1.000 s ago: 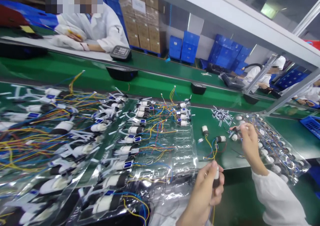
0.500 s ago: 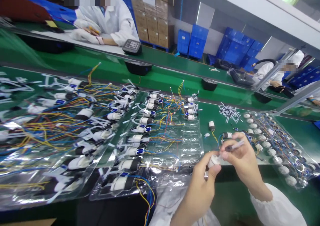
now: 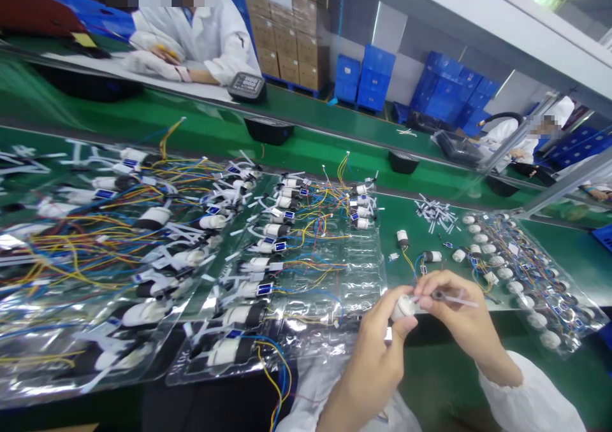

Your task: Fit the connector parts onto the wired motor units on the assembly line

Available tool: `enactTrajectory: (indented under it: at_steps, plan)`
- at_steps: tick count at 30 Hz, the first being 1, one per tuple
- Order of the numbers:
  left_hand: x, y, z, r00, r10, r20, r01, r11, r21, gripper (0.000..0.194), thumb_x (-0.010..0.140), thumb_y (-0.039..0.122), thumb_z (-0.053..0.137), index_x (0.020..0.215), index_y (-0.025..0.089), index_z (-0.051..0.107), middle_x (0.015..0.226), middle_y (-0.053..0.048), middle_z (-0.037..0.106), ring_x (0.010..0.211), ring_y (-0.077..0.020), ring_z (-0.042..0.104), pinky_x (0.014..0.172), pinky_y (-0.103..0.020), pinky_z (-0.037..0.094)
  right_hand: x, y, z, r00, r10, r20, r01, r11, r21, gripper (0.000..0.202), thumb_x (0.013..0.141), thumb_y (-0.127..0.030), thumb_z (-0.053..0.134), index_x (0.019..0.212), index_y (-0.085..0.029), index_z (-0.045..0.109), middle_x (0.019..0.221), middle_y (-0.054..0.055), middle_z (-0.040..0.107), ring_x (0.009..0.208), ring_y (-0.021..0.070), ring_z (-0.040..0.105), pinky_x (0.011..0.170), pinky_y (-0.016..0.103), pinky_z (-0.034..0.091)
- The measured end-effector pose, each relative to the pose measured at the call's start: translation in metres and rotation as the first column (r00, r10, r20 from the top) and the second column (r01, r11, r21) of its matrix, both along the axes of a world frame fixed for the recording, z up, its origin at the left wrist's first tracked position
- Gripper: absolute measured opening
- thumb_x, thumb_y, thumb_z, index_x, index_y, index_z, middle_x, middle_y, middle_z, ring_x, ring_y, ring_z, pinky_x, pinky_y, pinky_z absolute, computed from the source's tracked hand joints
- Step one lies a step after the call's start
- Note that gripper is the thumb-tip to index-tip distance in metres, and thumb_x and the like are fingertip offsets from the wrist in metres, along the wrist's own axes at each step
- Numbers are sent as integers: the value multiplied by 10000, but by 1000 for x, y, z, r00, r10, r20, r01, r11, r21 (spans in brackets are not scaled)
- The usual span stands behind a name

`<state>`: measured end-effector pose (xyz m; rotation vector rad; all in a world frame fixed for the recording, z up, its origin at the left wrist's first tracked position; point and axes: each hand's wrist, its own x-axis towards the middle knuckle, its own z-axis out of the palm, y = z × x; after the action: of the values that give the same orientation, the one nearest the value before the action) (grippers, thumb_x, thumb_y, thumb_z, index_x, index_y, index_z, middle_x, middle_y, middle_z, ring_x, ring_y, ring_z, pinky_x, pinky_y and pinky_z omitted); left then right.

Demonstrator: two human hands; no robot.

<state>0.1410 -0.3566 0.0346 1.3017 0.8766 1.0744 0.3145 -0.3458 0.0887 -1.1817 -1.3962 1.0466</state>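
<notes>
My left hand (image 3: 370, 349) is closed round a white cylindrical part (image 3: 405, 307), its round end facing up and to the right. The thumb presses its near side. My right hand (image 3: 456, 311) meets it from the right, fingertips pinched together at its end. A thin white strip (image 3: 463, 301) with a dark piece on it sticks out between the right fingers. What the fingertips touch at the part's end is too small to make out. Just beyond the hands lie a white-and-black cylinder with wires (image 3: 433, 256) and another such cylinder (image 3: 402, 237).
Clear plastic trays (image 3: 363, 269) with several wired cylinders spread to the left. On the right stands another filled tray (image 3: 549, 304). A pile of white strips (image 3: 435, 213) lies behind the hands. Across the green bench sits a co-worker in white (image 3: 210, 37), near a digital display (image 3: 247, 86).
Both hands have shifted slightly left in view, still together at the white part. The right hand has turned, and the strip now points right and slightly down instead of up. The camera view moved a little.
</notes>
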Motion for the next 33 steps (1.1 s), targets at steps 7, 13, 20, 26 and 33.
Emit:
enactTrajectory:
  at_steps: [7, 13, 20, 26, 33]
  plan:
    - [-1, 1, 4, 1000, 18, 6, -19, 998, 59, 336, 1041, 384, 546, 1299, 247, 712, 1314, -107, 745, 1200, -306, 673, 1029, -366, 467, -6, 0, -2, 998, 19, -62, -19, 1000, 3, 129, 855, -279, 857, 842, -256, 731, 856, 20, 749, 810, 184, 710, 739, 289, 582]
    - [-2, 2, 2, 1000, 22, 3, -22, 993, 113, 332, 1051, 324, 539, 1334, 248, 695, 1309, -107, 740, 1217, -301, 669, 1009, -349, 488, -9, -1, -8, 997, 7, -80, -8, 1000, -8, 168, 841, -235, 865, 824, -246, 698, 858, 10, 763, 807, 168, 718, 741, 262, 578]
    - [0, 0, -5, 996, -2, -85, 20, 977, 212, 399, 1054, 217, 501, 1436, 228, 619, 1378, -130, 700, 1256, -287, 660, 1064, -396, 500, -18, -5, -18, 995, -101, -18, 103, 981, 165, 241, 820, -60, 775, 751, -231, 620, 795, -35, 749, 732, 116, 707, 691, 186, 576]
    - [4, -4, -15, 934, 205, -292, -52, 889, 456, 444, 1006, 91, 467, 1431, 136, 588, 1352, -183, 715, 1262, -325, 677, 1012, -432, 574, -15, -6, -16, 970, -97, 222, 14, 937, 349, 288, 805, 56, 592, 765, -229, 603, 808, -38, 760, 724, 105, 717, 688, 173, 574]
    - [18, -11, -17, 794, 491, -358, -106, 692, 714, 508, 907, -93, 417, 1368, 59, 563, 1047, -162, 757, 918, -278, 730, 769, -352, 627, -3, -2, -9, 945, 60, 321, -101, 989, 112, 305, 674, 67, 496, 710, -211, 617, 744, -22, 749, 688, 129, 717, 659, 200, 565]
